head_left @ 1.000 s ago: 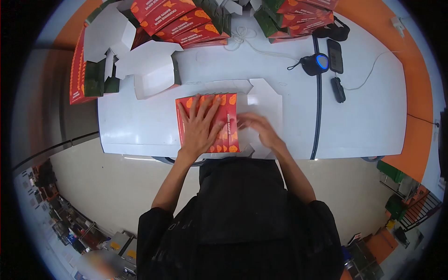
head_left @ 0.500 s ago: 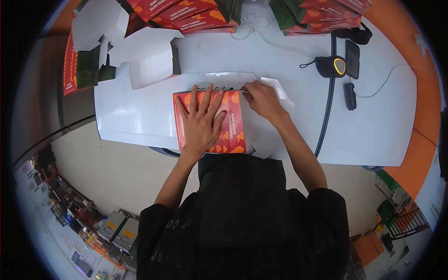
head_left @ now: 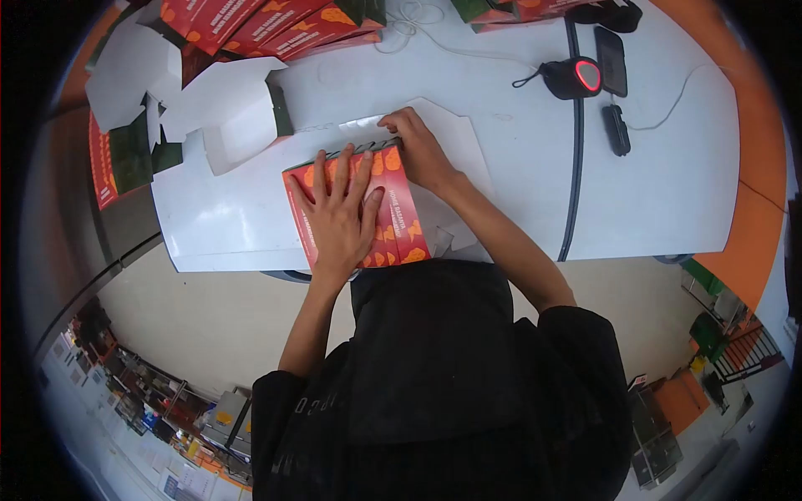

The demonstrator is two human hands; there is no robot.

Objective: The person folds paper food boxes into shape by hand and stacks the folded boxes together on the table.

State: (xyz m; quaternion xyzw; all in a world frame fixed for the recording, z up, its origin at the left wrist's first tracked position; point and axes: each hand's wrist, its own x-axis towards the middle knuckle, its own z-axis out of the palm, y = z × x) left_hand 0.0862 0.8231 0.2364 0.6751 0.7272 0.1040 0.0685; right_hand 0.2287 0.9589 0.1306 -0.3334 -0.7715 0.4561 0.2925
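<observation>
One red carton (head_left: 393, 200) under flat-spread L hand (head_left: 337, 221); curled R hand (head_left: 423, 154) nr far corner, grip unclear.

red carton (head_left: 396, 188): smooth printed card | tabletop (head_left: 526, 179): glossy, smooth (it throws glare) | black garment (head_left: 430, 359): matt cloth

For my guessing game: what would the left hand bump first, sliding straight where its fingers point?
Probably the white cardboard flap just past the orange-patterned red cardboard; height is unclear, so the left hand might pass above.

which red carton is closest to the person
The red carton under the left hand, at the near edge of the table; the other red cartons are farther away.
</observation>
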